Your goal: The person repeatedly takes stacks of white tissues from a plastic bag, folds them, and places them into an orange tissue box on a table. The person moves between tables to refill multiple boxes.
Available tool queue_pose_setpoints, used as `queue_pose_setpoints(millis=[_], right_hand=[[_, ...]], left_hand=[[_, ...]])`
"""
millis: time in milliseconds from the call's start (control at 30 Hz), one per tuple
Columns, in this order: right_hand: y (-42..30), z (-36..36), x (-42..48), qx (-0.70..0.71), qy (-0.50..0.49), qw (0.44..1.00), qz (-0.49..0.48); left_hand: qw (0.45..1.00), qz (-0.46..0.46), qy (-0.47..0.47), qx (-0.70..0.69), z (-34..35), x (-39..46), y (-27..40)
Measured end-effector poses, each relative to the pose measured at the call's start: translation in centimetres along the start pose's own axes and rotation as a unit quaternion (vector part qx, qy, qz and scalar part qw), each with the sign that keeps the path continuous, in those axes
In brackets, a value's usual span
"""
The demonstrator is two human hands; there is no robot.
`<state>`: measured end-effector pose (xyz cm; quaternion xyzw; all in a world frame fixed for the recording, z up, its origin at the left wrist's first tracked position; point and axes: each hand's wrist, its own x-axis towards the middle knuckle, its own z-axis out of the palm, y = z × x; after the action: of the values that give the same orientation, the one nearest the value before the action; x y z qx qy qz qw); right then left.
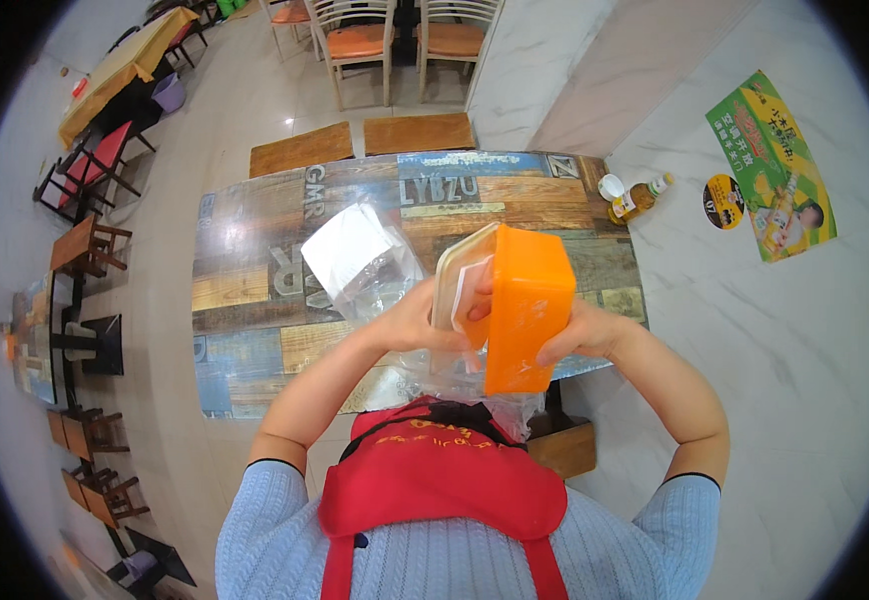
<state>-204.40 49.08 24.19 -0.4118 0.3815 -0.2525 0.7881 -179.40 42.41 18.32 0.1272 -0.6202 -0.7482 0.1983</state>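
An orange plastic box (532, 307) is tipped on its side above the table, its open side turned left. My right hand (584, 334) grips the box from the right. At the open side stands a pale, translucent lid (446, 281), with white paper (468, 289) between it and the box. My left hand (419, 322) is closed around the lid, its fingertips showing in the gap beside the paper; whether it also pinches the paper is unclear. Left of the box lies a stack of white napkins (348, 247) in a clear plastic bag (386, 292).
The table (239, 225) has a printed wood-plank top. A bottle of yellowish liquid (637, 199) and a small white cup (611, 186) stand by the wall at the far right. Wooden benches (419, 133) adjoin its far edge; a stool (566, 448) is below, near me.
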Motion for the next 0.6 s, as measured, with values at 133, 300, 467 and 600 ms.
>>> queue_pose_setpoints(millis=[133, 300, 467, 600], right_hand=[[-1.1, -1.5, 1.0, 0.05, -0.022, 0.997, -0.052], [-0.2, -5.7, -0.4, 0.077, -0.028, 0.993, -0.08], [2.0, -10.7, -1.0, -0.017, 0.119, 0.992, -0.027], [11.9, -19.8, -0.1, -0.229, 0.301, 0.922, 0.085]], left_hand=[[0.963, -0.009, 0.141, -0.231, -1.2, 0.6, -3.8], [0.937, -0.02, 0.227, -0.266, -3.4, 1.4, -7.4], [0.902, 0.042, 0.319, -0.288, -4.1, 0.9, -7.8], [0.9, 0.014, 0.338, -0.276, -3.6, 1.2, -7.1]])
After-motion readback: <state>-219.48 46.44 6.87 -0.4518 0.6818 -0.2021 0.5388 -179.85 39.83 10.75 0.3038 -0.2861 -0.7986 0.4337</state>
